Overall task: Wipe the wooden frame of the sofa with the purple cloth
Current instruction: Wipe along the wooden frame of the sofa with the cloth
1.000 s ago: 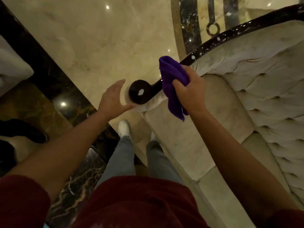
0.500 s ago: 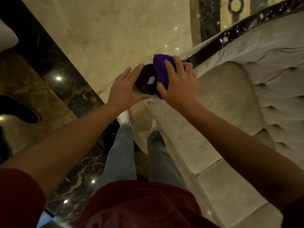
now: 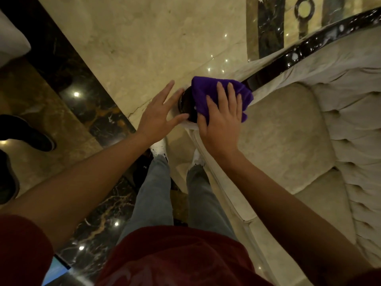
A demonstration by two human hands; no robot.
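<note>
no readable text, labels, brands or numbers anywhere in view. nothing legible on any surface.

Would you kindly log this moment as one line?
right hand presses purple cloth on dark frame knob | left hand open beside knob | stage: wiping

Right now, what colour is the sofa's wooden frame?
Glossy dark brown, near black, on the wooden frame; head view, the only one.

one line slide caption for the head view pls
Right hand presses purple cloth onto the sofa's dark wooden frame; open left hand steadies its rounded end.
</note>
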